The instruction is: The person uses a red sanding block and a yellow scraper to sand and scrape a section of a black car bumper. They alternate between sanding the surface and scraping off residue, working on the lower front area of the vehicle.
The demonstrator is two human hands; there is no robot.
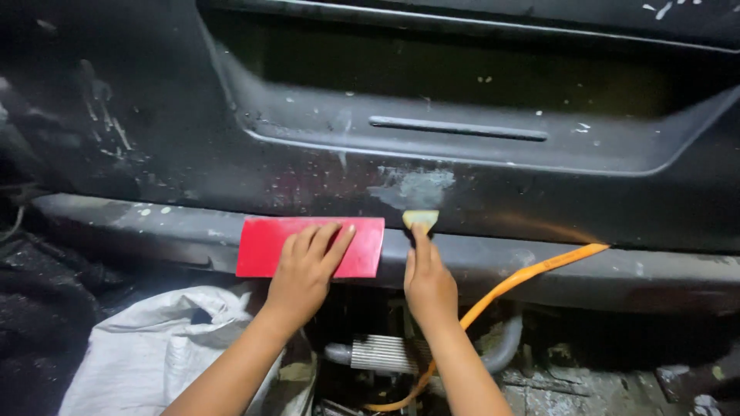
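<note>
While both hands press against a dark, dusty car body panel [193, 139], filler work shows on its lower edge.

The left hand [304, 273] lies flat with fingers spread on a red rectangular plastic board [262, 243], holding it against the panel's ledge, seemingly so it stays within reach and does not slide. The right hand [428, 281] pinches a small yellowish spreader [421, 219] at its fingertips, its edge set just below a pale grey filler patch [416, 187], though the grip is partly hidden. An orange hose [532, 273] trails beneath the right wrist; a white woven sack [154, 347] sits below the left arm.
</note>
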